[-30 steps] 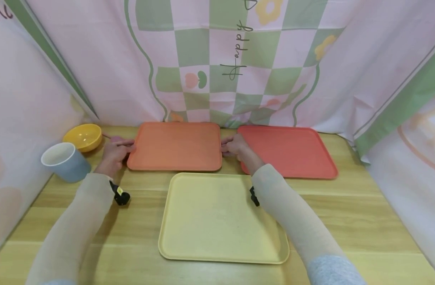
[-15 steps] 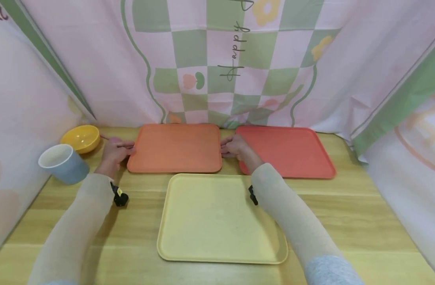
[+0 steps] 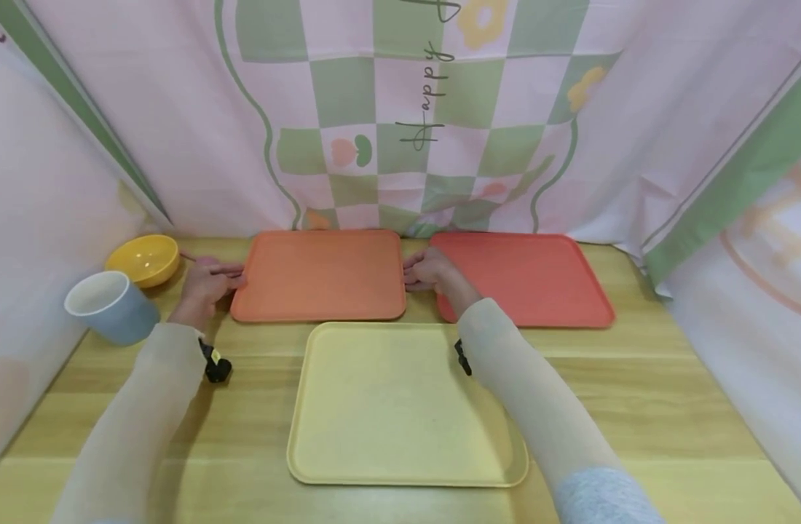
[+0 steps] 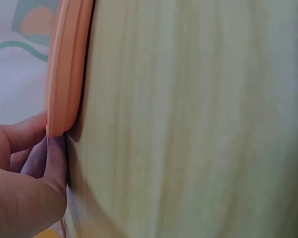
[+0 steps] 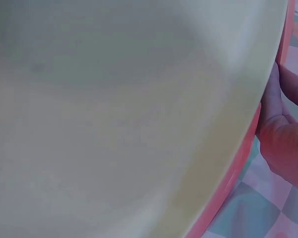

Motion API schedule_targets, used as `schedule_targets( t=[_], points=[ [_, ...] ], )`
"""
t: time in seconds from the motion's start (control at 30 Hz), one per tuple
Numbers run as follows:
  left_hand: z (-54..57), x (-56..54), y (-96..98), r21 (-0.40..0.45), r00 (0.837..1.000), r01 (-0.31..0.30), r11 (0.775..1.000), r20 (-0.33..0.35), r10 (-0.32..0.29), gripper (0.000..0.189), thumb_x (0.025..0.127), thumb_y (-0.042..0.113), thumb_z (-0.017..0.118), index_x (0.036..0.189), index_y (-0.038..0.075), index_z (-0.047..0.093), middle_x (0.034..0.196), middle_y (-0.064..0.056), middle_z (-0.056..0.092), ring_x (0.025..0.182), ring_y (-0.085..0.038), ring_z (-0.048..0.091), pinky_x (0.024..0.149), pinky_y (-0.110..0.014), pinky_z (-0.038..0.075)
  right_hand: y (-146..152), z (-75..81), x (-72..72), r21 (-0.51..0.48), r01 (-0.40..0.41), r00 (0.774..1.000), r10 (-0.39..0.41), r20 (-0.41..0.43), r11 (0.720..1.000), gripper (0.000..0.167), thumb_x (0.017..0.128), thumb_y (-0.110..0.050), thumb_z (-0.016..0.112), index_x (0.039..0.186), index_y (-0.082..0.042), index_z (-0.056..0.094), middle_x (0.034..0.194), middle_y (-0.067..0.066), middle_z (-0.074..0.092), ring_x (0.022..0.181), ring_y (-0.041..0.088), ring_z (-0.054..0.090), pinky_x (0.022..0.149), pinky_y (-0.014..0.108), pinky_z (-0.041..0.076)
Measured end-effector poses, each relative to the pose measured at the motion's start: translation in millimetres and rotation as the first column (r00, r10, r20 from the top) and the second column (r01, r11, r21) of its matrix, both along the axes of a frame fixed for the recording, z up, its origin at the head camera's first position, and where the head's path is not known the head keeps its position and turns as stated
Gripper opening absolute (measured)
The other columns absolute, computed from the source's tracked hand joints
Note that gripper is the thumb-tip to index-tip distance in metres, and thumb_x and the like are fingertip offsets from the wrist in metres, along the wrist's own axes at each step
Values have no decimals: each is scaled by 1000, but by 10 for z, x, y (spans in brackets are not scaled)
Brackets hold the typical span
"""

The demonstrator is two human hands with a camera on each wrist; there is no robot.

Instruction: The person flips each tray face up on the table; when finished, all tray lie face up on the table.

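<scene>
An orange tray (image 3: 322,276) lies flat at the back of the wooden table, between both hands. My left hand (image 3: 202,285) pinches its left edge; in the left wrist view, the thumb and fingers (image 4: 27,134) meet at the corner of the orange rim (image 4: 64,74). On the opposite side my right hand (image 3: 433,269) grips the tray's right edge, its wrist passing over the red tray (image 3: 528,280). The right wrist view shows this hand (image 5: 288,144) partly behind the large pale yellow tray (image 5: 114,124), and the contact is mostly hidden there.
In front lies the yellow tray (image 3: 403,407), under the right forearm. A yellow bowl (image 3: 145,260) and a blue cup (image 3: 115,309) stand at the left. A small pink object (image 3: 207,260) shows behind the left hand. A patterned curtain (image 3: 400,109) hangs along the table's back edge.
The head view has shifted slightly, so everything sits a little lower and further left. Both hands keep their places at the orange tray's edges.
</scene>
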State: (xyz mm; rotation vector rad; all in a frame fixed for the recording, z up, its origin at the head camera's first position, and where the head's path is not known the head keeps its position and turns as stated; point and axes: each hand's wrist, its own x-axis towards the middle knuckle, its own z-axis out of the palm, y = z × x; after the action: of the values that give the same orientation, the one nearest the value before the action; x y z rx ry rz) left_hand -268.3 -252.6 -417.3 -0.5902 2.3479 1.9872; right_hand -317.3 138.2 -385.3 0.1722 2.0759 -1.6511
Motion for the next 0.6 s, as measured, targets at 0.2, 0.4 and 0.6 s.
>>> schedule_targets(
  t=[0.2, 0.4, 0.6],
  points=[
    [6, 35, -7, 42, 999, -24, 999, -41, 26, 43, 89, -11, 70, 131, -10, 61, 79, 14, 70, 75, 1, 66, 68, -15, 57, -23, -2, 0, 10, -8, 1000, 8, -5, 1000, 35, 91, 21, 57, 126, 17, 54, 104, 18, 60, 77, 16, 64, 81, 29, 61],
    [19, 30, -5, -28, 1000, -24, 999, -4, 24, 47, 91, -6, 71, 136, -7, 59, 82, 17, 68, 77, 3, 62, 74, -16, 57, -40, -13, -18, 14, -15, 1000, 15, -7, 1000, 31, 90, 21, 57, 120, 16, 55, 99, 16, 59, 73, 14, 64, 78, 28, 61],
    [53, -8, 37, -24, 1000, -3, 1000, -24, 3, 48, 91, -9, 68, 137, -10, 56, 75, 21, 66, 75, 5, 63, 73, -15, 56, 3, 4, -43, 34, -37, 999, 37, 0, 999, 33, 92, 19, 57, 124, 15, 54, 109, 20, 59, 75, 16, 64, 78, 28, 61]
  ],
)
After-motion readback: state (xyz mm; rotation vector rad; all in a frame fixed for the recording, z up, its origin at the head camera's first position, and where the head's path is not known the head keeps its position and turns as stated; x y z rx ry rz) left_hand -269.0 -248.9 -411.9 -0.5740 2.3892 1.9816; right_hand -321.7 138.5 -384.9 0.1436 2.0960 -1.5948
